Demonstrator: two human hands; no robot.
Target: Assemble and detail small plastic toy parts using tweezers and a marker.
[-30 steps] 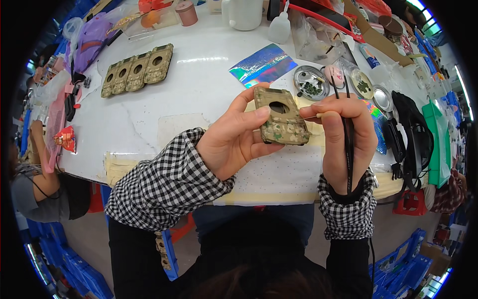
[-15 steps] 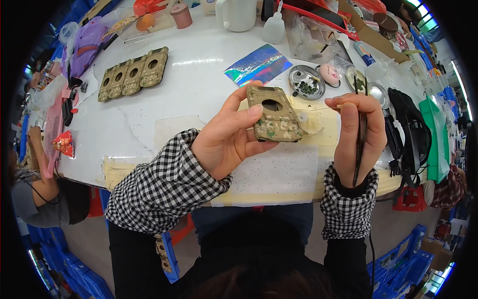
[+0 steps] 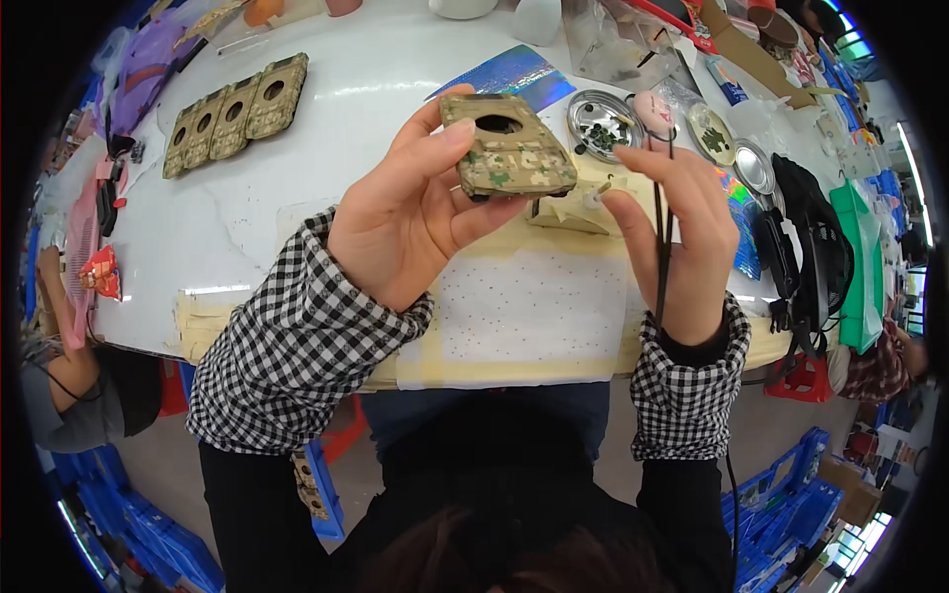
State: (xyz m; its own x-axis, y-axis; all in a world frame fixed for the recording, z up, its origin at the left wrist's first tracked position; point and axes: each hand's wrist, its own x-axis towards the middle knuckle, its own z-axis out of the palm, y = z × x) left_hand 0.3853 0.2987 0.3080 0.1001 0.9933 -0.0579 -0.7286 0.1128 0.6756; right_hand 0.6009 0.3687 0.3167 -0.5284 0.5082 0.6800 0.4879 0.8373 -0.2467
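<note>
My left hand (image 3: 390,212) holds a camouflage toy tank hull (image 3: 519,163) by its left side, thumb on top near the round dark opening. The hull is tilted, its patterned end toward me. My right hand (image 3: 697,222) is right of the hull and apart from it; thumb and forefinger are spread, while black tweezers (image 3: 661,252) lie upright in the hand. Beyond it, a round metal tin (image 3: 572,117) contains small dark green bits (image 3: 605,134). Below both hands lies a white sheet (image 3: 529,326) with tiny dark specks, taped to the table.
Several similar hulls (image 3: 235,114) stand in a row at the far left. A shiny holographic sheet (image 3: 524,74), a pink rounded object (image 3: 652,111) and a round lid (image 3: 712,136) lie beyond my hands. A black bag (image 3: 820,247) and green tray (image 3: 868,262) are at the right.
My left hand has shifted left and away from me with the hull, tilting it. My right thumb and forefinger have parted; the thin pale stick they pinched no longer shows between them.
</note>
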